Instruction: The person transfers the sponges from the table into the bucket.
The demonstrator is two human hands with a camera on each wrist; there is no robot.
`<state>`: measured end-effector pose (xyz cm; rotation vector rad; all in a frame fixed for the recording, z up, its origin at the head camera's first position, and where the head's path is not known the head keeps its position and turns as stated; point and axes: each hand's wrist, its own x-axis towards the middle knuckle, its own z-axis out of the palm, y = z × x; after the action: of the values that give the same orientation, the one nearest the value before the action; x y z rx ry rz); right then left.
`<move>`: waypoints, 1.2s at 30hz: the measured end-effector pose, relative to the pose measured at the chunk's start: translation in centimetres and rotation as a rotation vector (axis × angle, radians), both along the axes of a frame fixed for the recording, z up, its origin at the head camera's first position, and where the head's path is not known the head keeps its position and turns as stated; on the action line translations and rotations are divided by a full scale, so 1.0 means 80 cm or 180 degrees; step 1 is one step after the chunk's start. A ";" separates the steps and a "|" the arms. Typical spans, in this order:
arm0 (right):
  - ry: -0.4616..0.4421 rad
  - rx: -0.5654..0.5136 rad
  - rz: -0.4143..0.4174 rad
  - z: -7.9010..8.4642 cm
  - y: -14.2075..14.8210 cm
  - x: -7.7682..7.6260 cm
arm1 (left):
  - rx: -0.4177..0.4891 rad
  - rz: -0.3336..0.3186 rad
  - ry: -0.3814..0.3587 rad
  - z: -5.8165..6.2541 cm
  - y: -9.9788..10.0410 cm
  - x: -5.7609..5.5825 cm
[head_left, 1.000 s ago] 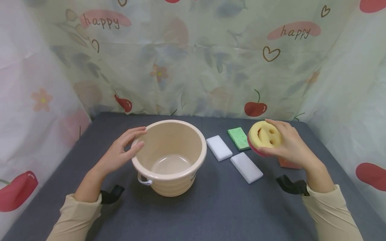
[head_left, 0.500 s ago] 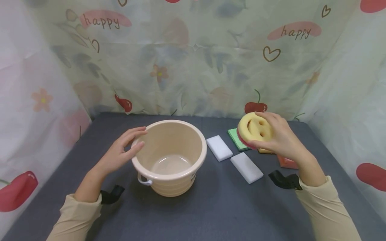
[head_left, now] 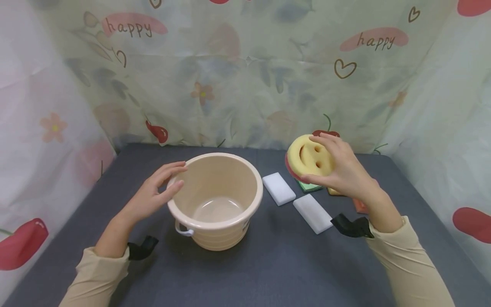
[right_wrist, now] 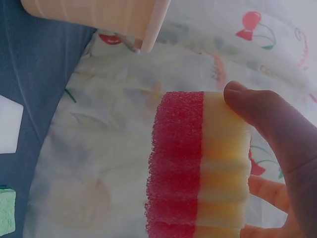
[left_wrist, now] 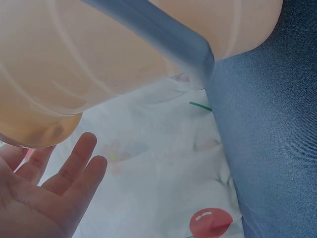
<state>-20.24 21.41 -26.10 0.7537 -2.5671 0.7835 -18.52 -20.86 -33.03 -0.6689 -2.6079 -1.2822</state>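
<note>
My right hand [head_left: 345, 170] pinches a round smiley-face sponge [head_left: 307, 155], raised above the table, its yellow side facing me. The right wrist view shows the sponge [right_wrist: 198, 163] edge-on, with a rough red layer against the soft yellow one and the thumb on its upper edge. On the left, my left hand [head_left: 155, 187] is at the rim of a beige bucket [head_left: 215, 236], its fingertips over the edge. The left wrist view has that hand's fingers [left_wrist: 74, 168] fairly straight and spread, close by the bucket rim. Inside, the bucket shows only its bare bottom.
Two white sponges [head_left: 278, 189] [head_left: 313, 214] lie right of the bucket. A green sponge [head_left: 310, 186] is partly hidden under the raised one. Beyond it, a yellowish piece [head_left: 335, 192] and an orange block [head_left: 360, 206] show partly behind the right arm. Patterned curtains [head_left: 245, 85] enclose the dark table [head_left: 245, 277].
My right hand has carried the smiley-face sponge left and upward, toward the bucket, uncovering part of the yellowish piece. The left hand and the bucket have stayed in place.
</note>
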 end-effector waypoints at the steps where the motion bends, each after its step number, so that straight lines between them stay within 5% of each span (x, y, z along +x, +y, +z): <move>1: 0.0017 -0.0005 0.0013 0.001 -0.002 0.000 | 0.0007 -0.0006 0.0000 0.000 0.000 0.000; 36: 0.0008 -0.0091 0.0668 0.008 -0.094 0.008 | -0.0089 0.0050 -0.0054 0.002 0.000 0.002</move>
<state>-19.59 13.86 -25.47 1.0265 -2.4962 0.8793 -18.39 -20.88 -32.89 -0.6437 -2.6439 -1.2545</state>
